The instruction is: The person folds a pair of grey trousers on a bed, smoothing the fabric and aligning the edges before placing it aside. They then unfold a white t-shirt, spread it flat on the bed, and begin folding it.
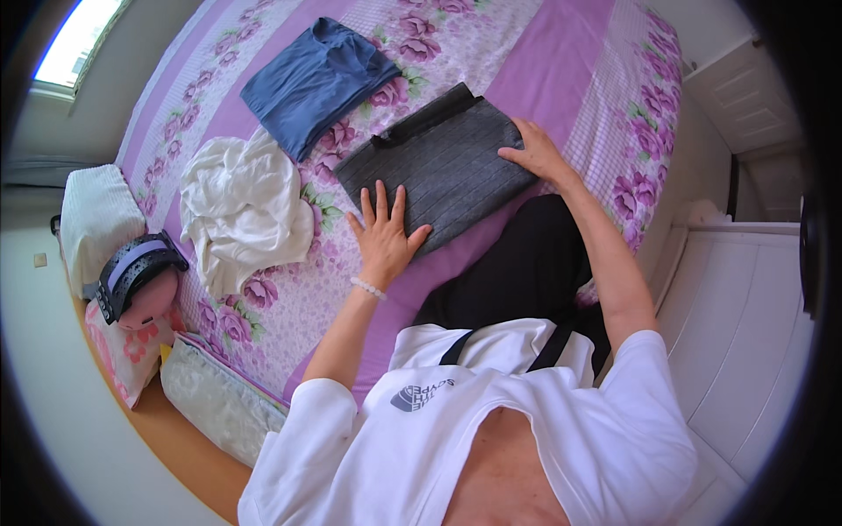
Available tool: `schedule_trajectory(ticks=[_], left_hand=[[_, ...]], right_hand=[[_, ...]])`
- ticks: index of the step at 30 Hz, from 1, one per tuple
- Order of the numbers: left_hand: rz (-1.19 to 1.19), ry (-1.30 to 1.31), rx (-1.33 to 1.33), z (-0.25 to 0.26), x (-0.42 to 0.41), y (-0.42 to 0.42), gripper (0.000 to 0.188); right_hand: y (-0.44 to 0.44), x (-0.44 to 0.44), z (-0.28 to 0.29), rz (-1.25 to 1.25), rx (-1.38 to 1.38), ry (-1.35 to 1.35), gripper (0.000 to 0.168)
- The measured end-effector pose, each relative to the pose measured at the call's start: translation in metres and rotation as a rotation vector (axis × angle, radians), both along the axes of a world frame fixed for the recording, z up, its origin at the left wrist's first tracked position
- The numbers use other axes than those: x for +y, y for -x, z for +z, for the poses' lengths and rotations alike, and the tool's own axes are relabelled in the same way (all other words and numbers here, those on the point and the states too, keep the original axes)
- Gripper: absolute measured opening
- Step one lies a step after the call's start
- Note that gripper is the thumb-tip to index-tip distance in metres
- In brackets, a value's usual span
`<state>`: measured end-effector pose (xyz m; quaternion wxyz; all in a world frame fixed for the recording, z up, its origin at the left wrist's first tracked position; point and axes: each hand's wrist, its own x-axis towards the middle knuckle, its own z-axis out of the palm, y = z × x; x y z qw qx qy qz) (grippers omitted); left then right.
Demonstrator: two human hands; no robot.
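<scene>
A dark grey folded garment with faint stripes and a black band (441,174) lies flat on the bed in front of me. My left hand (383,237), fingers spread, rests on its near left corner. At its right edge is my right hand (538,154), the thumb on top of the cloth; whether the fingers go under the edge is hard to tell. Beyond the grey garment, to the left, lies a folded blue garment (319,85). A crumpled white garment (243,207) is left of my left hand.
The floral bedspread (533,72) covers the bed. Along its left side are a white pillow (102,217), a pink rounded thing with a black and purple band (141,276), a pink-patterned cushion (125,352) and a pale folded bedding piece (217,401). White panelled furniture (737,329) stands at right.
</scene>
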<state>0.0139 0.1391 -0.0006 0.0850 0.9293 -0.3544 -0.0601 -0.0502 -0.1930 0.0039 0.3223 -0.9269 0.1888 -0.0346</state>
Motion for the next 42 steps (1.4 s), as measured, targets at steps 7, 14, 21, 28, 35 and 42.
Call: schedule_trajectory(ticks=[7,14,21,28,35,42], left_hand=[[-0.105,0.093,-0.122,-0.004,0.005,0.004,0.074],[-0.125,0.12,-0.113,-0.013,0.005,0.012,0.066],[-0.186,0.266,0.265,0.062,-0.018,0.011,0.055],[-1.026,1.322,1.857,0.273,-0.06,0.081,0.055],[-1.267,1.255,2.177,0.297,-0.055,0.135,0.049],[-1.276,1.226,2.24,0.297,-0.059,0.15,0.044]], right_hand=[[-0.002,-0.008,0.0,-0.058,0.053,-0.175,0.065],[-0.007,-0.014,0.006,-0.23,0.15,-0.485,0.058],[0.0,0.002,-0.007,-0.228,0.032,-0.353,0.065],[0.006,0.006,-0.008,-0.259,-0.029,-0.333,0.064],[0.01,0.004,-0.005,-0.288,-0.064,-0.267,0.056],[0.012,0.006,-0.001,-0.279,-0.057,-0.301,0.059]])
